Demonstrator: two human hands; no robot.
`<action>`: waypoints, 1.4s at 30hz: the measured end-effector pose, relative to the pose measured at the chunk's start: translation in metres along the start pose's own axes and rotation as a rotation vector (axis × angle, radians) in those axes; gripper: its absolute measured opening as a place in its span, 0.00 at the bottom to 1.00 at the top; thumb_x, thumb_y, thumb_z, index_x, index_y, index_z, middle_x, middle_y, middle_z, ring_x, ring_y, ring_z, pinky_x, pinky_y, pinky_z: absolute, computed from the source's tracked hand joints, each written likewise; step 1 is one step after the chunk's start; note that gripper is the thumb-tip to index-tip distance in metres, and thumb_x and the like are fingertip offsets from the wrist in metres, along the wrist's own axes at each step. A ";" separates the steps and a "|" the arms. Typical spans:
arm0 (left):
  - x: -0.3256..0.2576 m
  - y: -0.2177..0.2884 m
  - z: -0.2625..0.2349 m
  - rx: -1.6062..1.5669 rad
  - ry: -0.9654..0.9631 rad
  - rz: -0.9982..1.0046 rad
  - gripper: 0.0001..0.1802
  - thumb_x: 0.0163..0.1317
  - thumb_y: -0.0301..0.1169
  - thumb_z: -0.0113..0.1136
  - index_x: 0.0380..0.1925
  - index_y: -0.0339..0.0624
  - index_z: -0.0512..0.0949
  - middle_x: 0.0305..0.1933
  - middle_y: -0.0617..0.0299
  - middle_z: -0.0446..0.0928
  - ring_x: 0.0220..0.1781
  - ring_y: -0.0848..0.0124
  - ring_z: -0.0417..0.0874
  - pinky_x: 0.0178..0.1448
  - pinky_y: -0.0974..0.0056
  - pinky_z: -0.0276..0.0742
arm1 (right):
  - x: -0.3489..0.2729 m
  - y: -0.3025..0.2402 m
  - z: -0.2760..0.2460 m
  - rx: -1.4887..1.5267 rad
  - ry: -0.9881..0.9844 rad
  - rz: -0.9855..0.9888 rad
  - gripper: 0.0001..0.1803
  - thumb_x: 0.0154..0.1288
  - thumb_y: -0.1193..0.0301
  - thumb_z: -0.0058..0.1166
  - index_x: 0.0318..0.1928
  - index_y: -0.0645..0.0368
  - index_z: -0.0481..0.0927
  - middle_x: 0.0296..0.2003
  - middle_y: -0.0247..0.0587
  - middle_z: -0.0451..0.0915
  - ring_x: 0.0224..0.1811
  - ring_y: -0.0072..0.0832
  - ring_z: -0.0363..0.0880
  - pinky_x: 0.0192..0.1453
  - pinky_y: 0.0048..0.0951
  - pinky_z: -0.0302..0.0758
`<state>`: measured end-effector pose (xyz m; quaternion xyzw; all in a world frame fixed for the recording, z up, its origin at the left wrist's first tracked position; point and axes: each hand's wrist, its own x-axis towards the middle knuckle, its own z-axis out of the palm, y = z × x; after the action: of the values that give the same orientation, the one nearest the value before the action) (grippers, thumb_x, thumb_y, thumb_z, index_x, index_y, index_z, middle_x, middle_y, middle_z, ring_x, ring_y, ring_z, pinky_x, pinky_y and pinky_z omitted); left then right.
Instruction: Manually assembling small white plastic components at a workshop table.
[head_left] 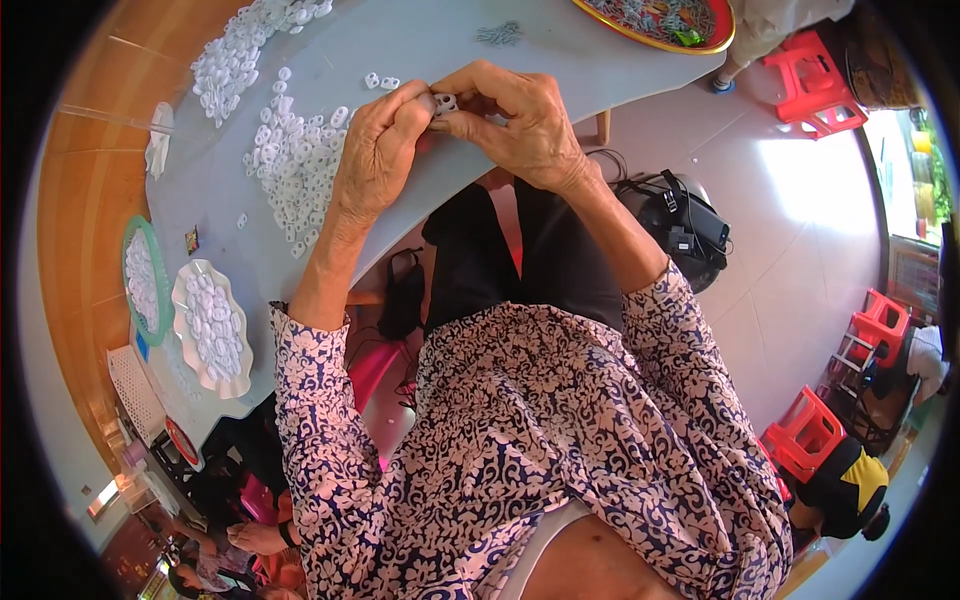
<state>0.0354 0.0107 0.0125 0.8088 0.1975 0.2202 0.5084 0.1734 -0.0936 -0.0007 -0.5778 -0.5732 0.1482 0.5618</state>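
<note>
"Where are your hands?"

"Up at 12 o'clock, at the near edge of your grey table [420, 40]. Your left hand [378, 150] has its thumb and fingertips pinching a small white piece [445, 102]. Your right hand [520, 120] pinches that same piece between thumb and forefinger, with its other fingers curled."

"And the white piece itself?"

"It sits between your two hands, a dark hole showing in it. Your fingers cover much of it, so its full shape is hard to judge."

"What lies close to you?"

"Two loose pieces [381, 82] lie just beyond your left hand. At 10 o'clock you have a spread of white pieces [285, 165], with a bigger heap [228, 75] farther out, toward 11."

"And around the rest of your table?"

"At 9 o'clock, a wavy white dish [243, 378] and a green basket [167, 280] both hold white pieces. At 12, past your hands, there's a little pile of grey screws [499, 35]. At 1 o'clock you have a red-rimmed tray [731, 25] of more screws."

"Off the table?"

"A red stool [810, 80] stands on your floor at 2 o'clock."
</note>
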 end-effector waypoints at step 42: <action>-0.004 0.002 0.009 -0.038 0.090 0.075 0.14 0.69 0.34 0.46 0.28 0.35 0.66 0.19 0.63 0.59 0.23 0.76 0.57 0.27 0.67 0.59 | 0.000 -0.004 -0.009 0.085 -0.052 0.110 0.15 0.57 0.70 0.65 0.45 0.61 0.81 0.23 0.27 0.76 0.26 0.13 0.71 0.31 0.18 0.71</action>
<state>0.0371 0.0016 0.0102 0.7951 0.1855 0.2792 0.5055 0.1785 -0.0988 0.0052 -0.5798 -0.5484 0.2181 0.5617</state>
